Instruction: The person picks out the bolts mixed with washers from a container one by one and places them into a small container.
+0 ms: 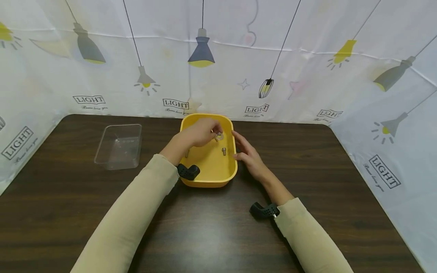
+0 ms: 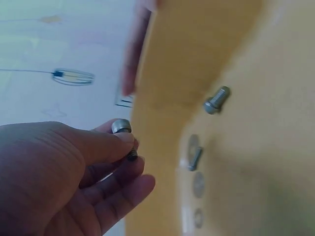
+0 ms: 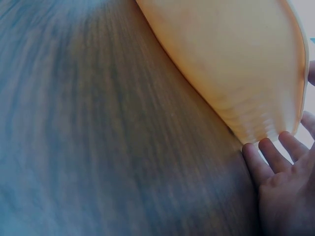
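My left hand (image 1: 201, 132) is over the far part of a yellow plastic bin (image 1: 213, 179). Between thumb and fingers it pinches a metal bolt (image 2: 121, 126) with a round head and dark threads. Another bolt (image 2: 217, 100) lies loose on the bin's floor, beside a smaller screw (image 2: 196, 158) and several flat washers (image 2: 198, 185). My right hand (image 1: 250, 157) touches the bin's right outer wall. Its fingers (image 3: 258, 164) are extended, with the tips against the wall in the right wrist view.
A clear plastic container (image 1: 119, 146) stands on the dark wooden table (image 1: 205, 227), left of the bin. Behind the table hangs a white sheet (image 1: 225, 76) printed with lamps. Each wrist wears a black strap-like device (image 1: 261, 211).
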### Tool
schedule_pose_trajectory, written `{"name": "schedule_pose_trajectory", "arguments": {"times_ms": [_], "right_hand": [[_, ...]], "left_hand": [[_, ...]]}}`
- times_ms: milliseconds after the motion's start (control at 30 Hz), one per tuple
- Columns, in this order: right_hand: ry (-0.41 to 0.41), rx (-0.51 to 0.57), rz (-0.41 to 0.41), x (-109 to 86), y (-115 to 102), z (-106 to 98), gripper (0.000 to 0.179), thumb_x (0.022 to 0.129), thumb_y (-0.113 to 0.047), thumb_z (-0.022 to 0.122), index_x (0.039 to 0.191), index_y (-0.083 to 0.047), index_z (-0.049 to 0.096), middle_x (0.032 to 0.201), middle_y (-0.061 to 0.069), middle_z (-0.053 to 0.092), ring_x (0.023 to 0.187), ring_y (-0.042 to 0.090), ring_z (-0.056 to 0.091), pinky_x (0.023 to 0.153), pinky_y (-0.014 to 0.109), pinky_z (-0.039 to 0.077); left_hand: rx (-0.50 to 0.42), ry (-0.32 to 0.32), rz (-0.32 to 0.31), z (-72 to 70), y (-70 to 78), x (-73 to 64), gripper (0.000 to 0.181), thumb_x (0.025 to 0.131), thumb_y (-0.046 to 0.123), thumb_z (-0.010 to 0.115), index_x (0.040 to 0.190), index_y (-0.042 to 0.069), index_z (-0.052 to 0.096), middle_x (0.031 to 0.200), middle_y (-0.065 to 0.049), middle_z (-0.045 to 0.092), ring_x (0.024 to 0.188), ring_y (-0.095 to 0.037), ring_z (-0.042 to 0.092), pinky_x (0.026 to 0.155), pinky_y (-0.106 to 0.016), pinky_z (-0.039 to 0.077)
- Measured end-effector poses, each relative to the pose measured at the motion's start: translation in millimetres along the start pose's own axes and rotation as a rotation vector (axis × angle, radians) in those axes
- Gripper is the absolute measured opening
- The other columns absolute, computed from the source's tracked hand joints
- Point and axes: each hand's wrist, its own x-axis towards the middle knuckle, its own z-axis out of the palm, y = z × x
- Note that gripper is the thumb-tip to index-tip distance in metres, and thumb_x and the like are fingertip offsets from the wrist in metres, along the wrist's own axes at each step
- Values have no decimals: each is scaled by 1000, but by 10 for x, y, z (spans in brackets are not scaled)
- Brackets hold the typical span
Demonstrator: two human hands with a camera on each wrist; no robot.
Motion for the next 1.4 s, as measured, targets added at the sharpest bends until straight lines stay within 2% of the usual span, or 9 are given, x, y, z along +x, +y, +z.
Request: {"name": "schedule_pose_trajectory", "arguments": {"times_ms": [267,400,500,567,700,833,1000,1200,1400], "right_hand": [[-4,-3,-2,11,-4,2,75,89,-7,50,160,-8,24,168,11,23,152,38,31,117,58,33],[-9,-12,5,6,-2,-4,75,90,-7,50,161,-10,24,168,10,24,151,38,33,112,38,44],[-1,-12,4,-15,16,-17,75,90,-9,50,161,-12,24,167,10,26,149,38,35,103,20,45],[2,-5,1,-24,23,-20,75,90,-9,51,161,-12,25,167,10,26,149,38,36,99,15,45],[-3,13,-4,-27,29,-19,75,91,-8,50,161,-11,24,167,11,26,150,38,35,98,14,46],[-11,13,-6,-11,20,-18,75,91,-8,50,161,-11,25,167,11,27,149,38,35,100,15,45],[-6,-9,-5,2,2,-18,75,90,-9,50,161,-11,25,167,10,28,149,36,37,102,16,43],[-8,-10,-6,-4,24,-21,74,90,-7,49,161,-10,25,167,11,27,149,37,36,103,15,42],[-18,6,-18,13,27,-19,75,91,-7,50,161,-11,24,168,9,25,149,36,35,105,17,43]], "left_hand": [[-17,46,22,-164,92,-287,25,102,7,53,126,4,61,124,-12,65,113,-23,60,104,-38,49],[-25,100,47,-267,64,-430,23,102,6,53,123,5,63,120,-11,66,111,-23,61,100,-39,50],[-37,136,26,-352,33,-527,21,102,7,54,121,6,63,118,-11,66,110,-24,60,98,-40,50],[-49,157,1,-406,-9,-596,21,102,7,53,120,6,63,117,-12,66,108,-26,60,97,-41,50],[-62,221,-33,-489,-127,-788,22,101,5,52,119,4,63,115,-14,66,107,-27,60,96,-43,50],[-88,287,-81,-527,-239,-1050,23,101,6,52,122,4,62,118,-14,66,109,-29,60,98,-47,51],[-105,322,-136,-560,-379,-1324,24,103,11,53,125,6,61,121,-15,64,111,-30,59,99,-50,50],[-84,355,-184,-656,-509,-1490,25,103,12,53,126,5,61,120,-17,64,112,-34,58,97,-53,49],[-64,364,-238,-722,-693,-1563,28,104,12,51,129,3,59,121,-20,63,110,-35,58,93,-52,48]]}}
